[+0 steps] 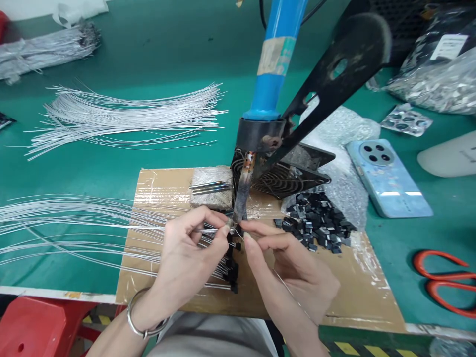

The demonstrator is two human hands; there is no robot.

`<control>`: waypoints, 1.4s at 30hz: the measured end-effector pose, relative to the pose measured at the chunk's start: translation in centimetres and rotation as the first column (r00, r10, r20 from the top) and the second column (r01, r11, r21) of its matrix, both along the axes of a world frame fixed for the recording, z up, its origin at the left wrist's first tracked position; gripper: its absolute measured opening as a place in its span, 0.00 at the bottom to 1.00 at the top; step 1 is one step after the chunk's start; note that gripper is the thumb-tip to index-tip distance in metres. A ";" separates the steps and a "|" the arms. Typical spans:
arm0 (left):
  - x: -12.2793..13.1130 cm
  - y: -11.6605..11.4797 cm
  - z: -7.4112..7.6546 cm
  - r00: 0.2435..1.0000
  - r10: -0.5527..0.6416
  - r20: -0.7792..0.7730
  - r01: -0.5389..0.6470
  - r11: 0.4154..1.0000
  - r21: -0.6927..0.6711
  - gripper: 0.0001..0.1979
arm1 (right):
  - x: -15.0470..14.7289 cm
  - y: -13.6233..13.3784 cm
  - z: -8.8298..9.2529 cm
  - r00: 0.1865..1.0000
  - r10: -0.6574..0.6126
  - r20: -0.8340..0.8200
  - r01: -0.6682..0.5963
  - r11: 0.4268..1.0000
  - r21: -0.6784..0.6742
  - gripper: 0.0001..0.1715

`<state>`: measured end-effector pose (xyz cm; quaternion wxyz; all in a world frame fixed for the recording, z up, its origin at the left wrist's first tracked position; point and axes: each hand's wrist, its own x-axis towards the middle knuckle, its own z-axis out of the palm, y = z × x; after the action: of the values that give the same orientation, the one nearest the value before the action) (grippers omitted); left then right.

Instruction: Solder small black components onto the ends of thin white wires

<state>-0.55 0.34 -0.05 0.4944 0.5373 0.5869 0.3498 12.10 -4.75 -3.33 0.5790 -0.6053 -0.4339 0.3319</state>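
A soldering iron (pixel 268 84) with a blue handle is clamped pointing down, and its tip ends between my fingertips. My left hand (pixel 197 248) pinches a thin white wire (pixel 148 227) just left of the tip; any small part at its end is hidden by the fingers. My right hand (pixel 293 272) pinches a thin strand of solder wire (pixel 288 289) that runs back across the palm, its end close to the tip. Below my left hand lie several white wires with black connectors (pixel 232 272) at their ends.
Loose black connectors (pixel 320 220) are heaped on the cardboard (pixel 357 292). Behind the tip are a black fan (pixel 282 178) and a block with metal rods (pixel 211 188). A wire bundle (pixel 130 114) lies at left; a phone (pixel 390 176) and red-handled scissors (pixel 446 282) at right.
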 end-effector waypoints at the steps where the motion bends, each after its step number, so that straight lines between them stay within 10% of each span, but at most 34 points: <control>1: 0.0 0.0 0.0 1.000 -0.001 0.002 0.001 1.000 0.005 0.06 | 0.0 0.0 0.0 1.000 -0.002 0.007 0.002 1.000 -0.001 0.08; 42: 0.0 -0.3 0.0 0.997 -0.005 -0.075 0.010 0.998 0.067 0.06 | 0.2 0.0 -0.4 0.992 0.040 0.116 -0.053 0.992 0.115 0.10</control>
<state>-0.59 0.00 -0.04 0.4549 0.5688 0.5908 0.3472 12.34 -4.73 -3.72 0.5802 -0.5776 -0.4991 0.2842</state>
